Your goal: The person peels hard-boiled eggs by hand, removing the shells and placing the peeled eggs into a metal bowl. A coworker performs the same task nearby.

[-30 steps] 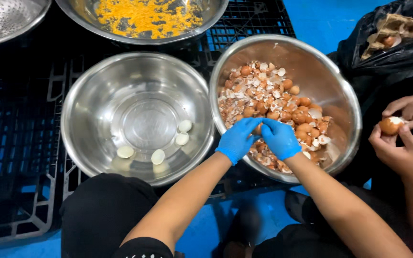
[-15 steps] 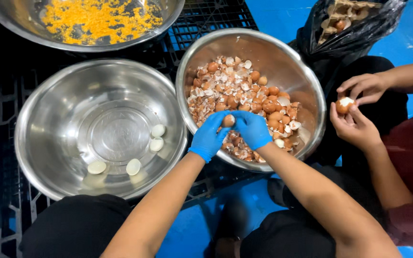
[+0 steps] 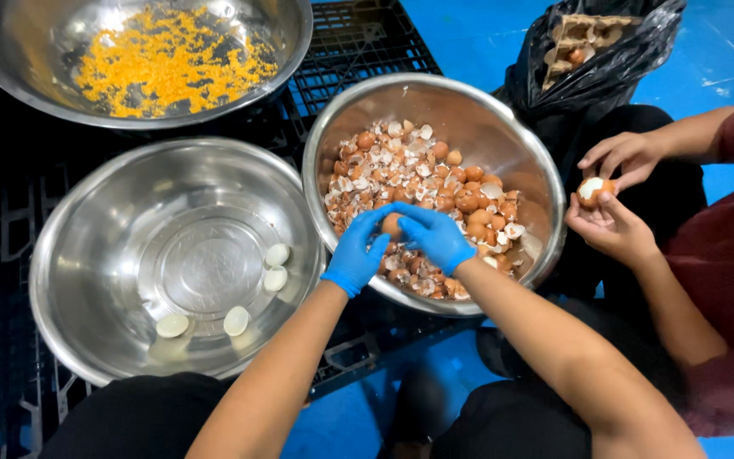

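Note:
Both my hands wear blue gloves and meet over a steel bowl (image 3: 520, 144) heaped with brown eggs and broken shells (image 3: 418, 174). My left hand (image 3: 357, 253) and my right hand (image 3: 435, 236) both grip one brown egg (image 3: 392, 225) just above the shell pile. To the left sits another steel bowl (image 3: 87, 229) holding several peeled white egg halves (image 3: 275, 265).
A third steel bowl (image 3: 286, 51) at the top holds crumbled yellow yolk (image 3: 163, 59). A co-worker's bare hands (image 3: 613, 191) at the right peel an egg (image 3: 592, 189). A black bag (image 3: 605, 59) with shell scraps lies behind them. Black plastic crates (image 3: 358, 34) carry the bowls on a blue floor.
The view has shifted, so the bowls sit further left and lower. My hands have drawn together on one egg, lifted slightly off the shells. The co-worker keeps peeling.

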The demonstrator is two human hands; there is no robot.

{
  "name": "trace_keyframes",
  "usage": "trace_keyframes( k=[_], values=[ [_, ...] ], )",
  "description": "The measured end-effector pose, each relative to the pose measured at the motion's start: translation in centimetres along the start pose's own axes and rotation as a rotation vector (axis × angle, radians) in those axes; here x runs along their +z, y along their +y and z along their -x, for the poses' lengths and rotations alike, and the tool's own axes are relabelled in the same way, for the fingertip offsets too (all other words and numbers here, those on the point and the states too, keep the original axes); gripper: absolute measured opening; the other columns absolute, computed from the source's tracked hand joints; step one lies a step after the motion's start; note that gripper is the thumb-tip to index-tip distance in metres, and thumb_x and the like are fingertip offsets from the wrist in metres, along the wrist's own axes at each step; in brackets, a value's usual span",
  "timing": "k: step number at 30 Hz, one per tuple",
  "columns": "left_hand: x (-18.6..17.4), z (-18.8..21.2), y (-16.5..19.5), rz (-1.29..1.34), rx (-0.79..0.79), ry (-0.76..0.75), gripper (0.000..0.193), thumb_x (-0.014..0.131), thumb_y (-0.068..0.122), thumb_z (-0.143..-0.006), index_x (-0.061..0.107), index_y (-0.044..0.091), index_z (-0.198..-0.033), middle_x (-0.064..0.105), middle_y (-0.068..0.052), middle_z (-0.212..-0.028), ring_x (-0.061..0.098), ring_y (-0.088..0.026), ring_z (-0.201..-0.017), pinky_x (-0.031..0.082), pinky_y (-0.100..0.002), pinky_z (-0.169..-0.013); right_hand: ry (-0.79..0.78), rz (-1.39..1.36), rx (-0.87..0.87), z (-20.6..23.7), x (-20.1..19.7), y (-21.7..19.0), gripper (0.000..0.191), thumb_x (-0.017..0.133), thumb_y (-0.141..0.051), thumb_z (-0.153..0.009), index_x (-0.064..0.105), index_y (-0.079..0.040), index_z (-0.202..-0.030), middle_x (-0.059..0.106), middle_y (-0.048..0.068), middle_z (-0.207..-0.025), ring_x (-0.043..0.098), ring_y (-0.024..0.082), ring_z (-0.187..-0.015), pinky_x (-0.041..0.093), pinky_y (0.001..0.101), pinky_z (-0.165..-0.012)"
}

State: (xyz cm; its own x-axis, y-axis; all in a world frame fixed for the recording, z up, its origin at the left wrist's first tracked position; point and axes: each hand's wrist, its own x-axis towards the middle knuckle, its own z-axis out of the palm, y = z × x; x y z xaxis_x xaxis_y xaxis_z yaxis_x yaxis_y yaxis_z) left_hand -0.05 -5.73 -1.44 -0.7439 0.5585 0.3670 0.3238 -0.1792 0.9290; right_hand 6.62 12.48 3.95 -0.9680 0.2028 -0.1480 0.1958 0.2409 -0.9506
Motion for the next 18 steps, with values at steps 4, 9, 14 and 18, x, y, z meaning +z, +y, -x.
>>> trace_keyframes(
  k=[4, 9, 14, 18],
  values=[
    [0.2, 0.0, 0.4, 0.086, -0.170, -0.010, 0.053, 0.075, 0.012, -0.091, 0.057, 0.012, -0.141, 0.060, -0.010, -0.137, 0.068, -0.024, -0.117, 0.058, -0.036, -0.098, 0.034, -0.226, 0.033, 0.0, 0.8, 0.4, 0.042, 0.063, -0.025, -0.099, 0.064, -0.004, -0.136, 0.072, 0.008, -0.116, 0.071, 0.016, -0.097, 0.061, 0.0311, -0.083],
    [0.5, -0.2, 0.7, 0.081, -0.166, -0.004, 0.059, 0.081, 0.008, -0.081, 0.059, 0.009, -0.136, 0.056, -0.011, -0.132, 0.068, -0.025, -0.117, 0.060, -0.036, -0.098, 0.101, -0.163, 0.007, -0.4, 1.2, 1.0, 0.039, 0.063, -0.025, -0.099, 0.068, -0.002, -0.131, 0.074, 0.006, -0.111, 0.070, 0.013, -0.093, 0.061, 0.0304, -0.082],
    [0.5, -0.3, -0.2, 0.161, -0.185, -0.015, 0.056, 0.078, 0.006, -0.084, 0.060, 0.008, -0.137, 0.057, -0.012, -0.134, 0.068, -0.025, -0.119, 0.060, -0.035, -0.100, 0.111, -0.047, 0.018, -0.4, 1.0, 1.0, 0.037, 0.061, -0.023, -0.100, 0.070, -0.001, -0.129, 0.076, 0.008, -0.106, 0.070, 0.014, -0.087, 0.059, 0.0285, -0.078],
    [0.4, -0.4, -0.3, 0.203, -0.201, -0.027, 0.054, 0.077, 0.012, -0.089, 0.058, 0.007, -0.139, 0.056, -0.013, -0.136, 0.064, -0.024, -0.123, 0.059, -0.035, -0.101, 0.153, 0.036, -0.046, -0.3, 1.1, 1.0, 0.035, 0.058, -0.022, -0.101, 0.070, 0.000, -0.125, 0.076, 0.009, -0.104, 0.072, 0.014, -0.088, 0.060, 0.0291, -0.078]
  ],
)
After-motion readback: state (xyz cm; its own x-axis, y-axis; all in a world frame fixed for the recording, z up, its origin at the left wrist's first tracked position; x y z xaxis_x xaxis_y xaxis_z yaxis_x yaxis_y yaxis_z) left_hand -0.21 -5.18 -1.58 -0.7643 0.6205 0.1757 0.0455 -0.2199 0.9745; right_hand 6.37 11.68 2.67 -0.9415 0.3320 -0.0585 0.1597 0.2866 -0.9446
